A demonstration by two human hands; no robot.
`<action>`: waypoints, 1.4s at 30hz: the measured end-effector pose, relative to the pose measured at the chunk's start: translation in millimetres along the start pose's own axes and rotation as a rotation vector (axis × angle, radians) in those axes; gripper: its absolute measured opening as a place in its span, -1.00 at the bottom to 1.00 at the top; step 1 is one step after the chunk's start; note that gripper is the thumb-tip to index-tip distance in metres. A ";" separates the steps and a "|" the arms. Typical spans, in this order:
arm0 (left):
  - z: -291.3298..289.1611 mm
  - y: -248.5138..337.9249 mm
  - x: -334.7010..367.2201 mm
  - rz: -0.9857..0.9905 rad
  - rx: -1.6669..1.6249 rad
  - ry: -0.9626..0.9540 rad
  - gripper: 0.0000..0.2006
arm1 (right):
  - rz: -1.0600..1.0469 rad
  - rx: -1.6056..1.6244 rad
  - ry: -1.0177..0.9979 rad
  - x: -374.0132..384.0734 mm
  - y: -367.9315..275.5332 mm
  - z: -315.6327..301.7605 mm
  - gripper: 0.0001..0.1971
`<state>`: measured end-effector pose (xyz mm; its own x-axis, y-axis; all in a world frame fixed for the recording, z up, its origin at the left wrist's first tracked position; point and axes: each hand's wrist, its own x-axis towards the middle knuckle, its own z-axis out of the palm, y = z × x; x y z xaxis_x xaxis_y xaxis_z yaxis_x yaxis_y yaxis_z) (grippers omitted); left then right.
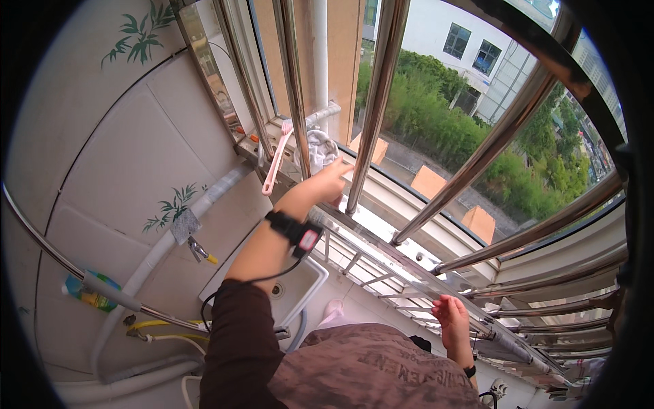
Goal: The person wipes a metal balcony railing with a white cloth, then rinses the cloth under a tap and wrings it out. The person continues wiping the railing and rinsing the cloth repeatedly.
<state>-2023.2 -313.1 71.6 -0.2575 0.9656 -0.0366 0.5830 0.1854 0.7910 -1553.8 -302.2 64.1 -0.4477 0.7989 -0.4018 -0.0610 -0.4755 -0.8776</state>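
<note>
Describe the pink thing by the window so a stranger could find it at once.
Start at the steel window bars and follow the sill to its left end, beside the tiled wall. The pink long-handled brush leans there, left of the white cloth that the left hand reaches toward. It is the only pink, stick-shaped thing there.

One pink brush [277, 158], one white cloth [320, 148], one white sink [300, 290], two hands.
</note>
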 end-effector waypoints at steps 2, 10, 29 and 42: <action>-9.9 -0.8 -38.6 0.240 0.084 -0.010 -0.58 | 0.022 -0.007 -0.008 3.6 -0.7 1.4 -0.74; -102.0 -30.6 -54.0 -0.009 -0.029 0.468 -0.72 | 0.054 -0.031 -0.058 9.6 0.5 18.6 -0.74; -95.7 -52.1 58.7 -0.057 0.650 -0.278 -0.55 | 0.063 -0.005 0.045 12.0 7.8 29.9 -0.74; -97.4 -56.4 54.8 -0.358 0.061 -0.081 -0.52 | 0.073 -0.017 0.086 4.2 8.7 24.9 -0.75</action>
<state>-2145.3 -288.4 84.5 -0.3930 0.8485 -0.3544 0.5124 0.5221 0.6818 -1578.4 -312.2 61.3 -0.3724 0.7910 -0.4853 -0.0153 -0.5281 -0.8490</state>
